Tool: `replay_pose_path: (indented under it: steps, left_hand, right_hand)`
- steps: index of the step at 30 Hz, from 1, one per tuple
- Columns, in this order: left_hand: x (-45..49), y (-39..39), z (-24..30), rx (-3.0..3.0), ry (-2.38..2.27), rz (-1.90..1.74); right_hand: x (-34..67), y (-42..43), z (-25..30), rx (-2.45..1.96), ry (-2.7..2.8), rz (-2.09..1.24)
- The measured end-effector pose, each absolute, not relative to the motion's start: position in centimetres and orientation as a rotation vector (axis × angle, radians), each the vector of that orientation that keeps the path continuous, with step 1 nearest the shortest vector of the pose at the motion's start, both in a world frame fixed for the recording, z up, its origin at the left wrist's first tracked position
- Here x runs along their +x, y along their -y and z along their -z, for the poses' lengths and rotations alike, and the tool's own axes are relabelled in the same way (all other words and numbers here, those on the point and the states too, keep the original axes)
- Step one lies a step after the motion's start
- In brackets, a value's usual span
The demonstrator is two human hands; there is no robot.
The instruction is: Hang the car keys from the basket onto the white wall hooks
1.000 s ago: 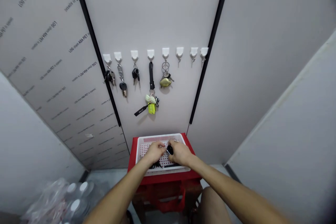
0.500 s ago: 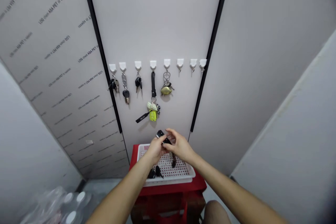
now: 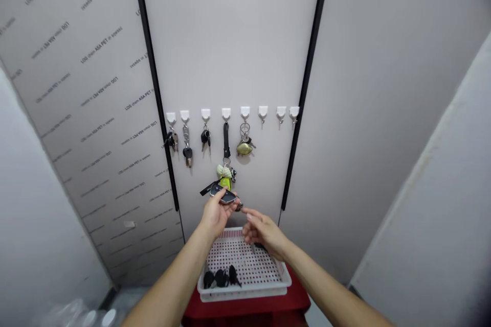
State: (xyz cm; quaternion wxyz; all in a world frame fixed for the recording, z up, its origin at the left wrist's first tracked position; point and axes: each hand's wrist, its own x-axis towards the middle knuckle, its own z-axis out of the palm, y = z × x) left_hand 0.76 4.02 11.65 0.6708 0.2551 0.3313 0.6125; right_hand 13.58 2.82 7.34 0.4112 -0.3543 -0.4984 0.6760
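Observation:
My left hand (image 3: 217,217) grips a black car key fob (image 3: 223,194) with silvery edging, thumb on its face, just below the hanging keys. A small dark metal ring or clip (image 3: 239,207) is at the fob's right end. The tip of my right index finger meets or almost meets it. My right hand (image 3: 264,234) has that finger stretched out and the others loosely curled. Beneath the right palm shows a dark key-like piece (image 3: 261,247); whether it is held or lies below, I cannot tell. Several black keys (image 3: 221,278) lie in the white perforated basket (image 3: 245,294).
White hooks (image 3: 226,114) run in a row across the grey panel. The left ones carry key sets, including a black strap (image 3: 226,140) and a brass-coloured charm (image 3: 244,148). The basket stands on a red stool (image 3: 249,309). Bottles (image 3: 90,318) are at lower left.
My left hand has risen and moved left with the fob, now level beneath the yellow-green tag. The right hand has drawn off the fob, its index finger extended. The view has shifted.

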Motion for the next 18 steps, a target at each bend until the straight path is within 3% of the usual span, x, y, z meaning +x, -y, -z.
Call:
replay_pose_path:
  steps: [3,9,18]
  left_hand:
    - [1.4,-3.7,-11.3,0.627,-0.693,-1.346]
    - [2.8,-2.8,-10.8,0.675,-0.65,-1.332]
    - [4.8,-3.1,-12.2,0.8,-0.849,-1.313]
  right_hand:
    - [12.7,-3.2,-7.9,-0.808,0.971,-1.819]
    - [12.2,-4.7,-9.7,-0.746,0.618,-1.547]
    - [13.7,-7.3,-16.2,-0.796,0.838,-1.004]
